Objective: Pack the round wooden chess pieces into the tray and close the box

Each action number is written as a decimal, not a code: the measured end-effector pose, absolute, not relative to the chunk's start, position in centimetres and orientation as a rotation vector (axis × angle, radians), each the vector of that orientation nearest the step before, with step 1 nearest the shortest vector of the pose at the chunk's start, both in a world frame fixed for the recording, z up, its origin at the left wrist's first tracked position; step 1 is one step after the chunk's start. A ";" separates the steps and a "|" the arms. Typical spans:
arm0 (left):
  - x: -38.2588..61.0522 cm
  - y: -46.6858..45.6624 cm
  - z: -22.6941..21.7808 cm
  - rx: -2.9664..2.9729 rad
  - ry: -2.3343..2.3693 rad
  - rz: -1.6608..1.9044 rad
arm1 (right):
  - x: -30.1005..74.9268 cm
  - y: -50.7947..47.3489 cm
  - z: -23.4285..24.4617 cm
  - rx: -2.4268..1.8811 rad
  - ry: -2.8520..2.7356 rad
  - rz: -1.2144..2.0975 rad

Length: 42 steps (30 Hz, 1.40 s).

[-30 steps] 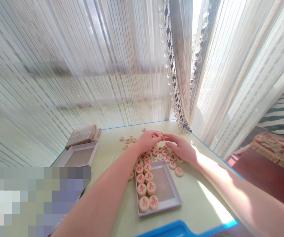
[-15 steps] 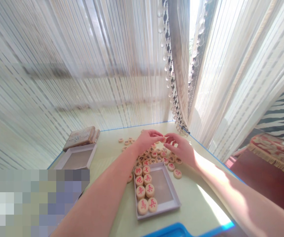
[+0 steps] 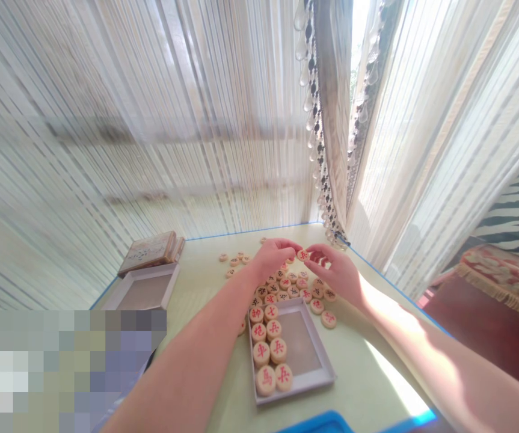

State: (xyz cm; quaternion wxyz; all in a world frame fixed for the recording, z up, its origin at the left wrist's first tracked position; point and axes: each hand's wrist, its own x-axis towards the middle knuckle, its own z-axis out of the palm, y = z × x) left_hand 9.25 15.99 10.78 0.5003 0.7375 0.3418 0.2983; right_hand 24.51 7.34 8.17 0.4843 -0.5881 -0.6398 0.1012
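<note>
My left hand (image 3: 273, 257) and my right hand (image 3: 337, 270) meet above a heap of round wooden chess pieces (image 3: 296, 287) with red and dark characters. The left thumb and fingers pinch one red-marked piece (image 3: 303, 255). My right hand's curled fingertips sit just beside that piece, and I cannot tell whether they touch it. In front of the heap lies a shallow grey tray (image 3: 313, 355). Several red-marked pieces (image 3: 269, 349) stand in two columns along its left side.
A second grey tray (image 3: 143, 290) and a patterned folded board (image 3: 150, 251) lie at the left of the pale green table (image 3: 367, 367). A few loose pieces (image 3: 236, 260) lie at the back. Curtains (image 3: 151, 120) surround the table. A blue object (image 3: 317, 423) pokes in at the front edge.
Both hands have risen slightly off the heap, and the left hand has lifted one red-marked piece up between the two hands.
</note>
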 end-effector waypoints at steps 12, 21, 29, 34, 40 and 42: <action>8.7 17.1 9.0 1.843 0.605 0.645 | 24.5 7.6 8.2 -1.473 -1.603 0.219; 8.4 16.8 10.1 1.864 0.630 0.623 | 24.6 7.6 8.0 -1.458 -1.565 0.198; 8.5 16.3 10.6 1.823 0.633 0.601 | 24.7 7.6 8.2 -1.484 -1.573 0.192; 8.4 16.1 10.8 1.820 0.622 0.599 | 24.7 7.4 8.1 -1.463 -1.563 0.200; 8.4 16.3 10.5 1.844 0.626 0.603 | 24.8 7.5 8.2 -1.433 -1.518 0.251; 8.5 16.3 10.6 1.850 0.624 0.604 | 24.7 7.5 8.2 -1.419 -1.480 0.288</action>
